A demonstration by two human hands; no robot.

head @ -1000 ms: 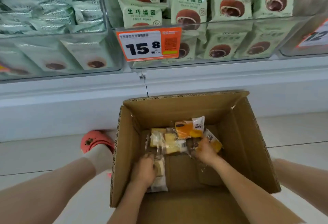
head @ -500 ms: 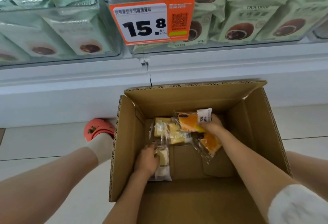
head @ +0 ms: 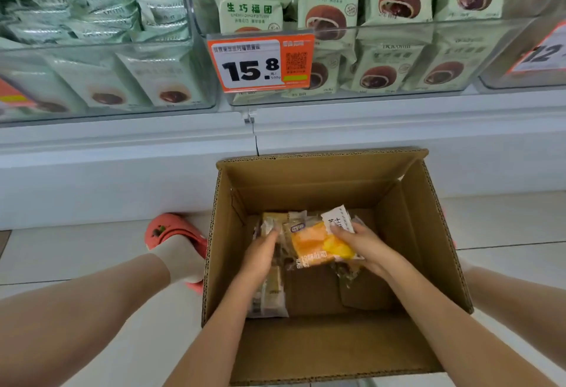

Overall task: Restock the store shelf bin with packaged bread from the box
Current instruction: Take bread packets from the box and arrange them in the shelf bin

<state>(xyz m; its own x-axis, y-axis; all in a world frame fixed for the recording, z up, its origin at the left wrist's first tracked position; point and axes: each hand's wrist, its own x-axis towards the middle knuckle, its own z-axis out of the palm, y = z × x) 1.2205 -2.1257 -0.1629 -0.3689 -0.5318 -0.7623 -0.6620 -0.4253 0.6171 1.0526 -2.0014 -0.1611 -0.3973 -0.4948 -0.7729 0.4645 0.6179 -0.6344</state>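
An open cardboard box (head: 410, 233) stands on the floor below the shelf. Inside it lie several clear-wrapped bread packs. My right hand (head: 364, 247) grips an orange bread pack (head: 318, 244) by its right end, lifted a little off the box bottom. My left hand (head: 260, 253) reaches onto a pale bread pack (head: 271, 224) at the left of the pile; its fingers lie over the wrapper, and I cannot tell whether they grip it. Another pale pack (head: 269, 298) lies under my left wrist. A clear shelf bin (head: 382, 34) above holds green bun packs.
An orange price tag reading 15.8 (head: 260, 63) hangs on the bin front. A second clear bin (head: 92, 49) with pale green packs is to the left. My foot in a coral slipper (head: 171, 230) rests beside the box's left wall. White shelf base (head: 122, 172) runs behind.
My right hand has lifted the orange pack and drawn it toward the middle. My left hand left the near pale pack and moved forward onto the pile. The view tilted up slightly.
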